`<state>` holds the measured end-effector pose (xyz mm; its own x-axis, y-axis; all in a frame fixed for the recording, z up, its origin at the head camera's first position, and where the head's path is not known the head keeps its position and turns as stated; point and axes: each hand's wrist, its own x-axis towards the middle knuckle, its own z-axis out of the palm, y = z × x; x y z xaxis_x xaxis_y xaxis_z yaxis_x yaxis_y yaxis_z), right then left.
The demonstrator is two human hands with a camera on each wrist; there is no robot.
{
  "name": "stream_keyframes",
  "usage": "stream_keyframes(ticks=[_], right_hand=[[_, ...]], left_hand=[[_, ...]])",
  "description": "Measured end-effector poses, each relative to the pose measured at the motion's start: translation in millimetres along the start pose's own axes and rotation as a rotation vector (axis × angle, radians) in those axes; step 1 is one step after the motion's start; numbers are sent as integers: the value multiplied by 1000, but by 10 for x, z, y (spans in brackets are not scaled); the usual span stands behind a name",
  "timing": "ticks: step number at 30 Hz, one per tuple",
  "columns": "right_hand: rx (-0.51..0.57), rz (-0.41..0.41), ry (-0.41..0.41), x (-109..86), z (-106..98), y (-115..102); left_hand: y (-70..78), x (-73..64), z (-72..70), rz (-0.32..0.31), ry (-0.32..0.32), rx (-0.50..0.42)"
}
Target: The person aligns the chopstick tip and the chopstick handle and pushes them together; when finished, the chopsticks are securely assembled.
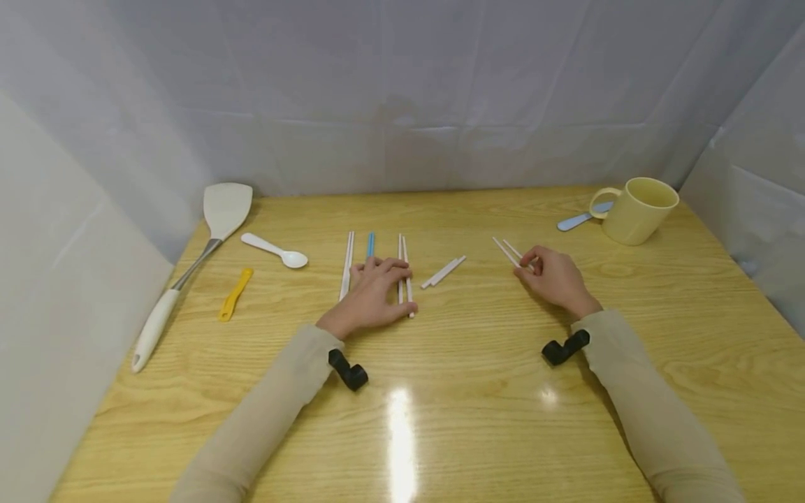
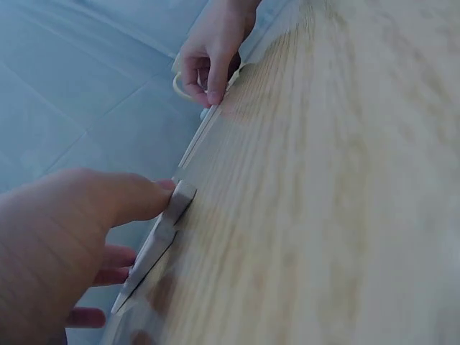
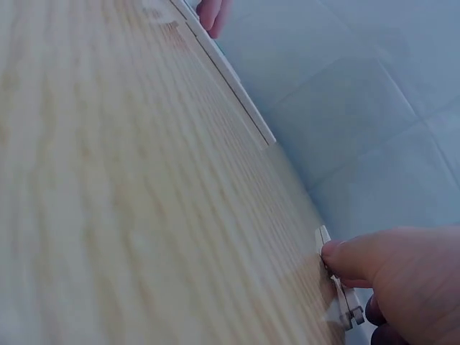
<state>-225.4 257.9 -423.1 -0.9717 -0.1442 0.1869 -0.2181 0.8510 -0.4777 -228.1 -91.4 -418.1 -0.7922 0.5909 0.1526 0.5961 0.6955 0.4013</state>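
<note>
My left hand (image 1: 374, 297) lies over the chopsticks left of centre, fingers spread. Its thumb and fingertips touch a white pair of chopsticks (image 1: 400, 248), whose thick ends show by the thumb in the left wrist view. Beside that hand are another white pair (image 1: 347, 264) and a blue pair (image 1: 371, 241), both partly covered. Farther right, my right hand (image 1: 556, 281) pinches a pair of white chopsticks (image 1: 505, 251), slanted with their far ends slightly apart. Between the hands, a third white pair (image 1: 444, 271) lies diagonally, its ends uneven.
At the left lie a long-handled spatula (image 1: 228, 208), a white spoon (image 1: 277, 251) and a yellow utensil (image 1: 235, 295). A yellow mug (image 1: 638, 213) stands at the back right, partly hiding a light-blue handle (image 1: 575, 221). White sheeting (image 1: 428, 105) borders the wooden table (image 1: 465, 391).
</note>
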Motion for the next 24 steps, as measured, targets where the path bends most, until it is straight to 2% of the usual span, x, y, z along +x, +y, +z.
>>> stream_keyframes(ticks=[4,9,16,24], right_hand=[[-4,-12,9,4,18,13],[21,-14,13,5,18,3],[40,-10,11,3,24,-5],[60,18,-1,-11,25,-30]], left_hand=[[0,-5,-42,-10,-31,28],[-20,-6,-52,-15,-27,18],[-35,-15,-44,-54,-26,-2],[-24,-18,-61,-50,-40,-18]])
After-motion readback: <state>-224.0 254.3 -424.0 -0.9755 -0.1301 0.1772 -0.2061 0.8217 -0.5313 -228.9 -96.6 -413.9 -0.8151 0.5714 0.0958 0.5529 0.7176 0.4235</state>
